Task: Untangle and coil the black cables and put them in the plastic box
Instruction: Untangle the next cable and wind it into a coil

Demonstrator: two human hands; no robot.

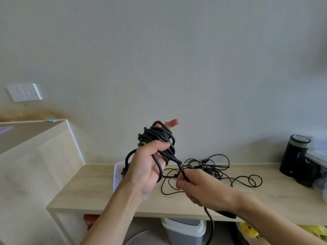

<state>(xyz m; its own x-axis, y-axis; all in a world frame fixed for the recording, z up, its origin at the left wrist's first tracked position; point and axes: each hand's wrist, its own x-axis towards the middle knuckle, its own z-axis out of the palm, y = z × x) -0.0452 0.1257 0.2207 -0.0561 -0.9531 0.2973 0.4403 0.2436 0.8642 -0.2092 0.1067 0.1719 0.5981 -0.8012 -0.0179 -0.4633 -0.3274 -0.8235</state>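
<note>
While the left hand (146,167) grips the thick coiled cable (155,135) above the table (88,188), the right hand (201,188) pinches its loose strand. Thin tangled cables (208,168) lie on the table at the far right, and the plastic box (117,175) stands behind the left hand.

Left grip (146,167), right grip (203,186), forearms (109,220): all bare

Cable bundle (157,137) wound on left hand (150,167). Box (117,172) on table (92,190), just behind that hand. Loose cables (212,169) behind right hand (200,186); flask (293,154) far right.
</note>
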